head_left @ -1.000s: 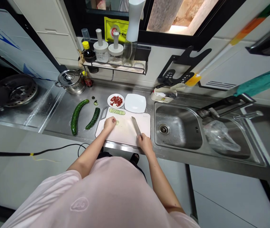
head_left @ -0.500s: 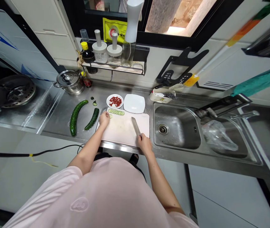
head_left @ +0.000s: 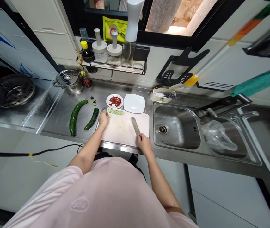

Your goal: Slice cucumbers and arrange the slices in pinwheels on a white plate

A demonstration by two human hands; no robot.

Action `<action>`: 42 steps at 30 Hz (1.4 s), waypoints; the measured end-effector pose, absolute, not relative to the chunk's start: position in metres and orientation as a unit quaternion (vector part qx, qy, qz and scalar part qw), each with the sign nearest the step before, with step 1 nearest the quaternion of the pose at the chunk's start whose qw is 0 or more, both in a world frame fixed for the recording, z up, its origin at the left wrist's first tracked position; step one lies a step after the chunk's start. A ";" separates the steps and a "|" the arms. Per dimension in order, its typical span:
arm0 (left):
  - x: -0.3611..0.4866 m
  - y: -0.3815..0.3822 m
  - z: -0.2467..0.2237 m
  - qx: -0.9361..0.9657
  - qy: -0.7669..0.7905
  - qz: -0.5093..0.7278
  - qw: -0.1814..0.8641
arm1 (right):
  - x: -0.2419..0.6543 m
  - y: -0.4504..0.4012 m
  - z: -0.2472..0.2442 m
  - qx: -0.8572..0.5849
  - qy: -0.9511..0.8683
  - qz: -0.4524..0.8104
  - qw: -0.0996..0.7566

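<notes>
My right hand [head_left: 145, 144] grips the handle of a kitchen knife [head_left: 136, 126], its blade flat over the right part of the white cutting board [head_left: 123, 134]. At the board's upper left corner, my left hand [head_left: 104, 119] is closed with its fingertips at a cucumber slice [head_left: 110, 116]. Just above lies a row of overlapping cucumber slices [head_left: 116, 112]. Left of the board rest a cut length of cucumber [head_left: 92, 119] and a longer whole cucumber [head_left: 76, 117]. Small cucumber end pieces [head_left: 94, 103] sit behind them.
Behind the board stand a plate of chopped red chili [head_left: 115, 101] and a white square plate [head_left: 134, 103]. A steel pot [head_left: 70, 83] is at the back left, near a pan [head_left: 9, 90]. The sink [head_left: 176, 126] lies to the right, with a plastic bag [head_left: 219, 135].
</notes>
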State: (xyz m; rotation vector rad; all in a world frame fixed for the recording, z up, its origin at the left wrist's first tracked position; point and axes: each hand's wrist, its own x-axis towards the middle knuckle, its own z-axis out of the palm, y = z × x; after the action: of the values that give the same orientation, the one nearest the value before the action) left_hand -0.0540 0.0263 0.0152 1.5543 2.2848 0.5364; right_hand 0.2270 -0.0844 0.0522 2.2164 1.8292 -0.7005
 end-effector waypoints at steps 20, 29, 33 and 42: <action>0.000 0.043 0.039 0.685 0.683 0.155 0.199 | 0.225 -0.083 0.055 0.748 0.611 -0.239 0.101; 0.016 0.060 0.029 0.731 0.651 0.082 0.189 | 0.225 -0.083 0.054 0.746 0.616 -0.236 0.095; 0.019 0.064 0.031 0.741 0.642 0.067 0.182 | 0.225 -0.083 0.056 0.746 0.614 -0.240 0.094; 0.024 0.063 0.036 0.732 0.646 0.113 0.184 | 0.225 -0.082 0.055 0.744 0.617 -0.237 0.096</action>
State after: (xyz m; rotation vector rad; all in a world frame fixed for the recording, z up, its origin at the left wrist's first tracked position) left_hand 0.0240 0.0628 0.0362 2.0644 1.8231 0.3179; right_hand 0.2246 -0.0823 0.0555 2.2039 1.8289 -0.7014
